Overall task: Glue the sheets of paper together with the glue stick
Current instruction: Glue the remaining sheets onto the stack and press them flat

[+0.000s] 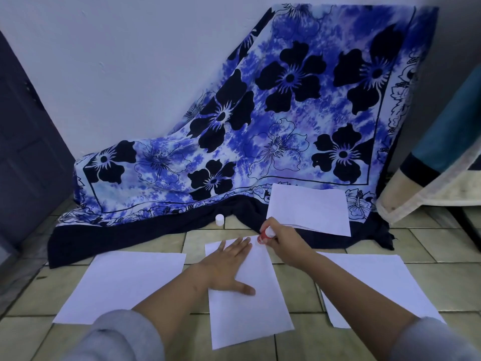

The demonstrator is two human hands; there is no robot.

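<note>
judging from how things lie, the gluing looks early: the small round white cap (pixel 219 220) is already off and stands on the pale tiled floor (pixel 299 282) by the hem of the blue flowered cloth (pixel 286 113), and the red glue stick with a white end (pixel 264 235) sits tip-down at the far right corner of the middle white paper sheet (pixel 250 313). no glue trace can be made out there, so how much is coated i cannot tell. the left white sheet (pixel 122 285) and the right white sheet (pixel 377 285) lie apart on either side, unjoined, and a far white sheet (pixel 309 207) rests partly on the cloth; a second edge peeks out beneath it, though whether that is a glued pair is unclear. most of the coating and the pressing together seem left to do. the left hand (pixel 229 267) lies flat, fingers straight and spread, pressing the middle sheet down. the right hand (pixel 289 246) has its fingers curled round the glue stick, holding it slanted.
</note>
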